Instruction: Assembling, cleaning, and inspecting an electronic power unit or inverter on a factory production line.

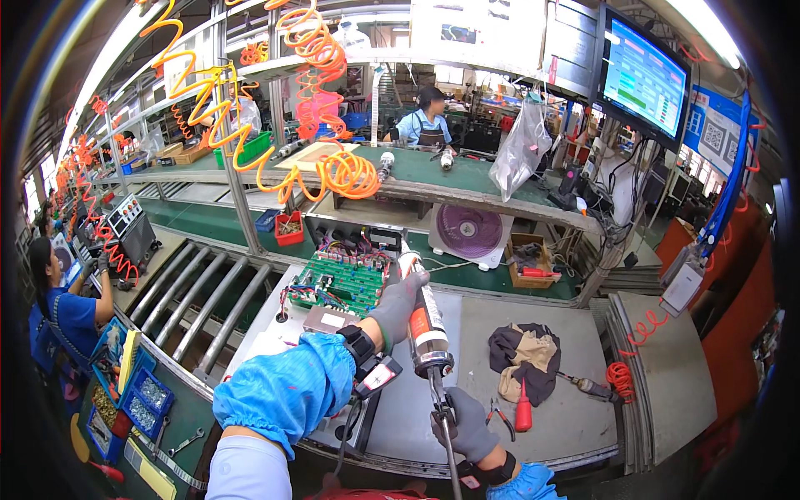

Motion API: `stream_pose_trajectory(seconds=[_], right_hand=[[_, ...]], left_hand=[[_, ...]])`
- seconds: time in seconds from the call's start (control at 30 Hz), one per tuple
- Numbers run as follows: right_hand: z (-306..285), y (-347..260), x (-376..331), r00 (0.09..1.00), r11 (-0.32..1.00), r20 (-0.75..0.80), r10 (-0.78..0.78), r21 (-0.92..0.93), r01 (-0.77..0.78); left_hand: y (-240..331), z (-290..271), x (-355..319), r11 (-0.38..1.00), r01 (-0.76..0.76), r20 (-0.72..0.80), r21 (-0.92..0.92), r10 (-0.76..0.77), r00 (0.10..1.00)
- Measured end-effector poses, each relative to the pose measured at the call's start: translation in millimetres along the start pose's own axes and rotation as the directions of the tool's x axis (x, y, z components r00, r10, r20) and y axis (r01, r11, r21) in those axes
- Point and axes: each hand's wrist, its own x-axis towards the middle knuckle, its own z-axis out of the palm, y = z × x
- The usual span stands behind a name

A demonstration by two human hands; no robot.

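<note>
My left hand (398, 310), in a grey glove, is closed around the upper part of a sealant cartridge. The cartridge sits in a caulking gun (432, 358), slanting away from me with its nozzle up at the far end. Lower down, my right hand (471, 427), also gloved, grips the gun's handle, and the rod runs out toward me. The nozzle tip is beside an open metal chassis, near a green circuit board (342, 279) with wires and components. Just left of the cartridge, a metal box (331, 321) lies in front of the board, partly hidden by my left wrist.
Right of the gun lie a dark and tan cloth (527, 358), a red squeeze bottle (523, 410), pliers (501, 417) and a powered screwdriver (590, 387). Rollers (223, 317) run on the left, beside blue screw bins (148, 402). Orange coiled hoses (346, 175) hang above. Two other people work nearby.
</note>
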Motion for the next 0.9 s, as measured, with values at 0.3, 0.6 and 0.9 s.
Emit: stream_pose_trajectory(seconds=[0.3,0.6,0.9], right_hand=[[-4,0,0,1.0,1.0,-0.015,-0.017,-0.004,0.017],[-2,4,-1,1.0,0.999,-0.018,-0.023,0.026,0.024],[3,11,-2,0.999,0.999,-0.018,-0.045,0.009,0.045]], left_hand=[[6,11,-10,1.0,-0.016,-0.049,0.023,0.017,0.999],[7,13,-13,1.0,0.007,-0.034,0.005,-0.006,0.999],[4,9,-10,1.0,0.012,-0.05,0.029,-0.01,0.999]])
